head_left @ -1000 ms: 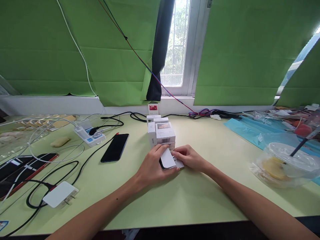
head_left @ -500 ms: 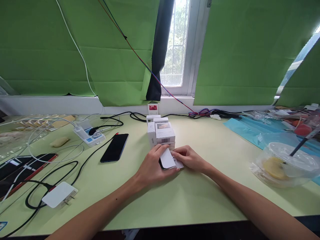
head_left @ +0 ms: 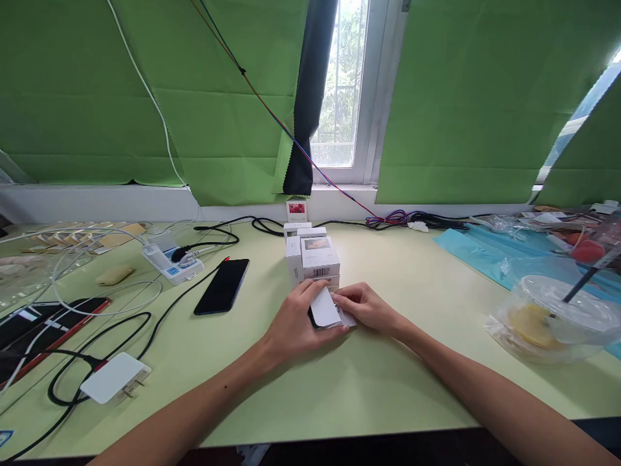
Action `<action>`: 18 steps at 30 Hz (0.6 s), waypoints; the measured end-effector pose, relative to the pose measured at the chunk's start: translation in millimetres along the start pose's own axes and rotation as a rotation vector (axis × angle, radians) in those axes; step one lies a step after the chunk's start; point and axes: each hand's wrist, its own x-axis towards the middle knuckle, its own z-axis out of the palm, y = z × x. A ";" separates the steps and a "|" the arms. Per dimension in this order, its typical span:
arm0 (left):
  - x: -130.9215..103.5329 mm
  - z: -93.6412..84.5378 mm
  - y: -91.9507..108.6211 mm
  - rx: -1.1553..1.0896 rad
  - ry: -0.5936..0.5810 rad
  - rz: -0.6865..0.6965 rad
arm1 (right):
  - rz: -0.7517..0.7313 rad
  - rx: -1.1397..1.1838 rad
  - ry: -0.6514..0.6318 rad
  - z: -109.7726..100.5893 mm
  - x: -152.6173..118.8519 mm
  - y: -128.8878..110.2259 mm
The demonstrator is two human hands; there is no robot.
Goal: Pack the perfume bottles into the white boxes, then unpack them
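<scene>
Being grasped by the left hand (head_left: 291,320), a small white box (head_left: 325,308) is held just on the near side of the stack of white boxes (head_left: 320,259). Its far edge is covered by the fingers, and its near edge is braced by the thumb. At its right end, a pale flap (head_left: 346,316) is pinched by the curled fingers of the right hand (head_left: 363,307); what lies beneath those fingertips is hidden. Whether the stack is touched by the held box cannot be told.

In the stack, a barcode is shown on the near side of one box, and a picture is printed on its top. Behind the stack, a small white card (head_left: 297,210) with a red picture is stood upright. To the left of the stack, a black phone (head_left: 222,287) is laid flat on the worktop (head_left: 388,395), and farther left a white power strip (head_left: 173,264) is placed with plugs in it. Left of the stack and nearer, a white charger (head_left: 115,378) is set down among black cables. Right of the stack, a lidded cup (head_left: 557,317) with a dark straw is wrapped in clear plastic, and blue sheeting (head_left: 478,254) is spread beyond it. Behind and right of the stack, black cables (head_left: 434,221) are bundled.
</scene>
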 end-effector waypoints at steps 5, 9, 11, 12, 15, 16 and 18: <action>0.3 -0.5 0.7 -0.007 0.014 0.023 | -0.001 0.003 -0.003 0.3 -0.7 0.9; -0.5 -0.9 1.4 -0.013 0.008 0.010 | 0.000 0.015 -0.004 0.4 -0.7 2.6; -0.9 -0.9 1.4 -0.016 -0.001 -0.001 | 0.004 0.023 -0.004 0.2 -0.6 3.4; -1.1 -0.8 1.3 -0.019 -0.005 -0.006 | 0.005 0.026 -0.005 0.2 -0.6 3.7; -1.3 -0.4 0.8 -0.022 -0.009 -0.006 | 0.009 0.029 -0.006 0.2 -0.6 3.7; -1.4 -0.3 0.6 -0.020 -0.008 -0.004 | 0.012 0.029 -0.005 0.3 -0.6 3.3; -1.5 -0.2 0.4 -0.015 -0.010 -0.001 | 0.017 0.031 -0.002 0.5 -0.6 2.4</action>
